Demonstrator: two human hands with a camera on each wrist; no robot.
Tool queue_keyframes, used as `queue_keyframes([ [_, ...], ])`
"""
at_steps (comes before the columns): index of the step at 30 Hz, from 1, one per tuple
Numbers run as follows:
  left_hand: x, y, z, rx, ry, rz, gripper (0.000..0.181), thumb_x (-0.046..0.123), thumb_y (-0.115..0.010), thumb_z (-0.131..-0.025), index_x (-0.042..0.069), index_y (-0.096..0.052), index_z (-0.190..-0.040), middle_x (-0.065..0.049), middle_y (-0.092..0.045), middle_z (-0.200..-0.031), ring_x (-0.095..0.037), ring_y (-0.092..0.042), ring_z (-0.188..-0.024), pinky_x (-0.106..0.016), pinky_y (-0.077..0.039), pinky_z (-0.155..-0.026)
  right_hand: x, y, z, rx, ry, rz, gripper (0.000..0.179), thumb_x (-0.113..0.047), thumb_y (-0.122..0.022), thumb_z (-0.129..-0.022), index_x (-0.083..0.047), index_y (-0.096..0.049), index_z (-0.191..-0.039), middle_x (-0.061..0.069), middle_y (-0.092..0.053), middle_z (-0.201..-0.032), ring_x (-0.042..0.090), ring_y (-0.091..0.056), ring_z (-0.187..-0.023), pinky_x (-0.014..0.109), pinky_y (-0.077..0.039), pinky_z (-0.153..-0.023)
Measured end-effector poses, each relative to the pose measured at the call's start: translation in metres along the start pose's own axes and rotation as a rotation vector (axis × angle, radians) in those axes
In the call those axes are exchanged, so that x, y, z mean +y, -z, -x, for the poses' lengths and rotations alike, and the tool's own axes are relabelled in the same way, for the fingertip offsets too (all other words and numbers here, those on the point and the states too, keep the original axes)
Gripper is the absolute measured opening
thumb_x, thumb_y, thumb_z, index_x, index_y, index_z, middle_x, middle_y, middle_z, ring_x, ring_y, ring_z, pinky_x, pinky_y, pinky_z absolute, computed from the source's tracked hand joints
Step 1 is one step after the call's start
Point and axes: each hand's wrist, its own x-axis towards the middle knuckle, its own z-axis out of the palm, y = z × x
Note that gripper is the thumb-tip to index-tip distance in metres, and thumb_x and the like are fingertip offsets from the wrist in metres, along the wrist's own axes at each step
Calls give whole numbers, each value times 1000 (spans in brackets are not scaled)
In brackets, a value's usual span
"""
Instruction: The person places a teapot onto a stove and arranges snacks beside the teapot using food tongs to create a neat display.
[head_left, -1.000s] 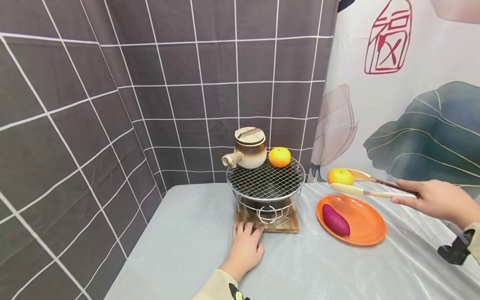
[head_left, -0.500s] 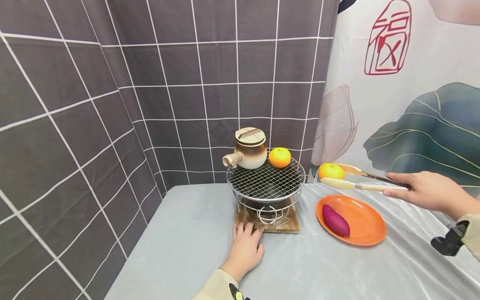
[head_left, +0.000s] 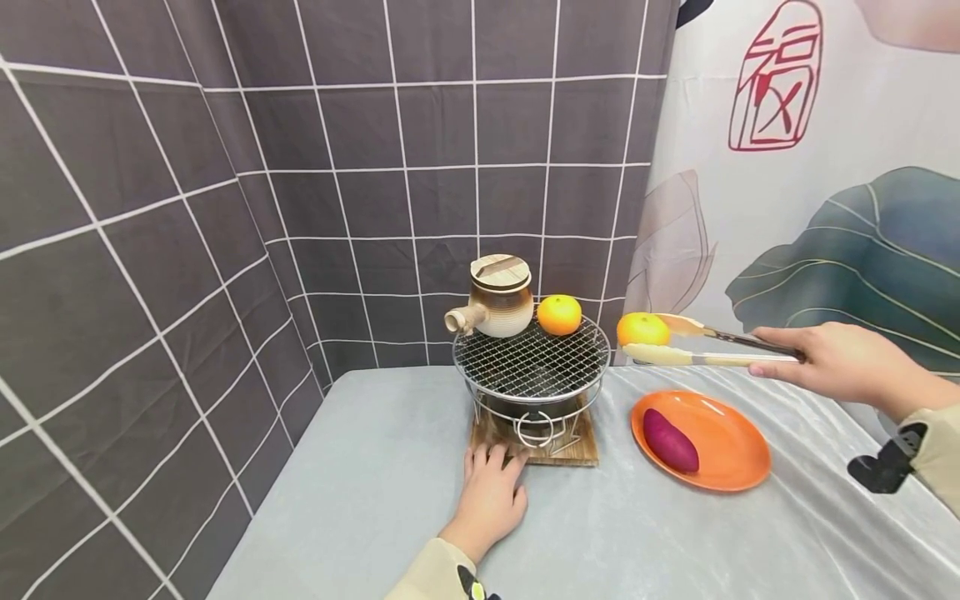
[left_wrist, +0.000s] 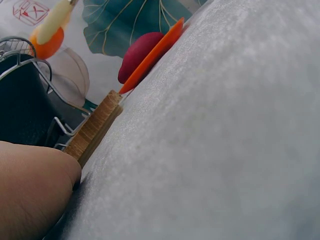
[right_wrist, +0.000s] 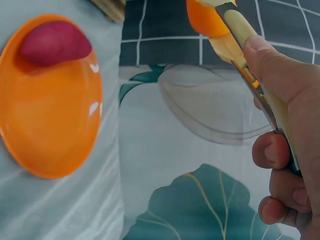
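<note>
My right hand (head_left: 851, 360) grips a pair of tongs (head_left: 720, 360) with pale tips. Between those tips an orange tangerine (head_left: 642, 330) is held in the air, just right of the grill rack (head_left: 536, 367). A second tangerine (head_left: 559, 315) sits on the back right of that wire rack, beside a small clay pot (head_left: 506, 312) with a wooden lid and side handle. My left hand (head_left: 489, 500) rests its fingers on the front edge of the wooden board (head_left: 581, 452) under the stove. In the left wrist view, part of that hand (left_wrist: 37, 190) touches the board.
An orange plate (head_left: 738, 442) bearing a purple sweet potato (head_left: 671, 442) lies on the grey tablecloth (head_left: 360, 500), to the right of the stove. A dark tile-patterned curtain (head_left: 360, 200) stands behind and at the left. A leaf-printed cloth (head_left: 862, 283) hangs at the right.
My right hand has moved left and slightly up, carrying the tangerine in the tongs from above the plate's left part toward the rack. The left hand has stayed put.
</note>
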Motion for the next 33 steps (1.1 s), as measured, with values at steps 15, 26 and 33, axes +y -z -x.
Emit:
queue_keyframes([
  [15,1,3,1,14,-14,-5,46,23,-67,-86,21,-67,-132,-8,-58,-130,-36,-48,-124,-67,-36,-103,-30,16,-14,60,88,0,73,-57,-74,-84,-6,-64,-136,4,-71,-80,23,-66,-73,50,-54,-66],
  [26,1,3,0,-8,-2,-10,46,23,-67,-87,20,-67,-133,-8,-57,-129,-36,-47,-125,-68,-34,-105,-52,21,-24,33,114,-1,71,-58,-72,-85,-9,-64,-136,-5,-65,-74,16,-62,-68,39,-48,-57],
  [33,2,4,0,-10,-1,-10,45,23,-67,-87,19,-67,-132,-8,-57,-128,-37,-48,-124,-67,-34,-105,-62,21,-27,14,119,-24,72,-60,-71,-85,-10,-64,-136,-6,-61,-70,14,-58,-67,34,-43,-53],
])
